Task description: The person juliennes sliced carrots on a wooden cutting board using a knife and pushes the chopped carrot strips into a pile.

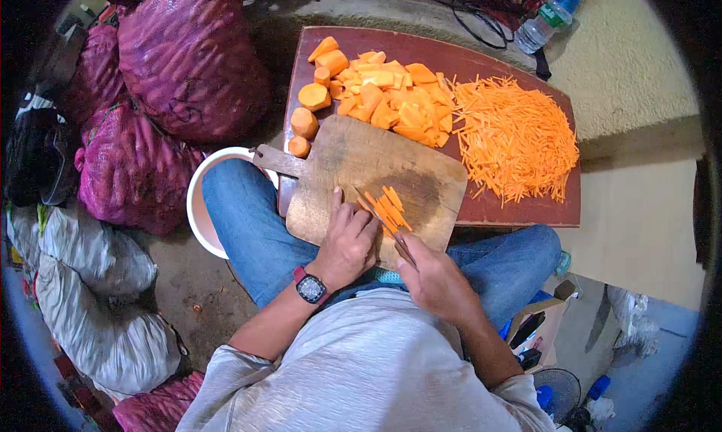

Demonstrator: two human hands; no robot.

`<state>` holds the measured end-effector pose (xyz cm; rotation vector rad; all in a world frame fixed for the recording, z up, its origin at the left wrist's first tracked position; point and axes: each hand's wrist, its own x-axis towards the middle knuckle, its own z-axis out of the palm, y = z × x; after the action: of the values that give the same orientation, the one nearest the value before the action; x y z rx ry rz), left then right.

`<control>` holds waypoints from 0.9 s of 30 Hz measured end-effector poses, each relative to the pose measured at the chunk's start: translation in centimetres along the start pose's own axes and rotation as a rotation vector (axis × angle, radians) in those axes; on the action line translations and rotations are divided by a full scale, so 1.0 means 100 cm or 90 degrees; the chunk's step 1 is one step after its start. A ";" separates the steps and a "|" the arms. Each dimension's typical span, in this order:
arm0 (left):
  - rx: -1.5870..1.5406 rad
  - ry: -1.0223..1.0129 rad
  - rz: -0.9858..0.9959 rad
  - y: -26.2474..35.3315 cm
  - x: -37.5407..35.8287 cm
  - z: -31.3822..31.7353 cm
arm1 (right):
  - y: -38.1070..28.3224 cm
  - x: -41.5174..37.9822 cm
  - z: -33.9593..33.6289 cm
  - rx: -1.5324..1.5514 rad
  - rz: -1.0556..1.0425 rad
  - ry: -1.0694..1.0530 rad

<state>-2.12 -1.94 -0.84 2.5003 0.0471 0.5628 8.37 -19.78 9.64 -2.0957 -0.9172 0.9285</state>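
Observation:
A wooden cutting board (323, 172) with a handle lies in front of me at the table's near edge. My right hand (435, 278) is closed around a knife (402, 245), its blade pointing forward and left over the board. Freshly cut carrot strips (389, 206) lie against the blade's right side. On the board left of the blade rests my left hand (348, 233), wearing a watch. One of its digits points forward and the other fingers are curled down beside the knife. Whatever is under those fingertips is hidden.
On the red table (502, 215), beyond the board, are carrot slices (406, 105), carrot chunks (314, 97) and a heap of carrot shreds (515, 142). A white bucket (201, 221) stands by my left knee. Full purple mesh sacks (192, 63) crowd the left. A bottle (543, 27) lies back right.

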 end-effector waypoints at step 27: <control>-0.080 0.282 -0.156 -0.010 0.015 -0.019 | 0.015 -0.009 0.003 0.071 -0.038 -0.006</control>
<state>-1.46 0.12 0.66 2.1637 0.4649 0.9676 8.14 -21.17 8.63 -1.9617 -0.9055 0.9375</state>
